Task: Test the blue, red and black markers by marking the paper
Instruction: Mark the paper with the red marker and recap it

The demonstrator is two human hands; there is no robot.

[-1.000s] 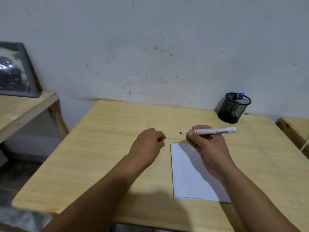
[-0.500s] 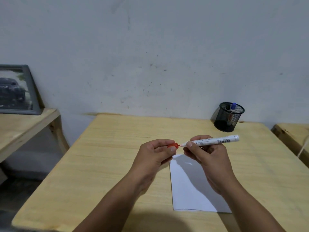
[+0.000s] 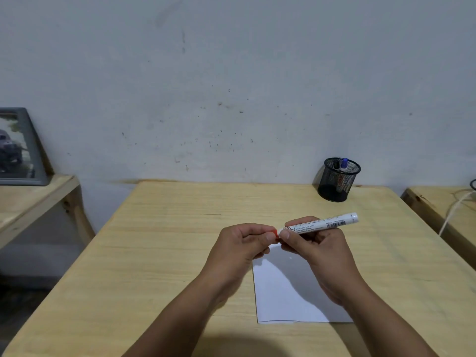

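My right hand [image 3: 315, 249] grips the white barrel of the red marker [image 3: 327, 224], held level above the table with its tip end pointing left. My left hand [image 3: 240, 247] holds the red cap [image 3: 276, 233] pressed against that tip end; only a sliver of red shows between the fingers. Below both hands a white sheet of paper [image 3: 286, 295] lies flat on the wooden table [image 3: 167, 240]. At the back right a black mesh pen holder [image 3: 337, 180] stands with the blue marker [image 3: 343, 164] and a dark-capped marker [image 3: 336, 165] inside.
A lower wooden shelf [image 3: 28, 199] at the left carries a framed picture [image 3: 19, 148] leaning on the wall. Another wooden surface [image 3: 450, 207] with a white cable [image 3: 454, 207] sits at the right. The white wall runs behind the table.
My left hand rose from the table with the red cap and brought it onto the marker's tip. The camera tilted up, so more wall shows.
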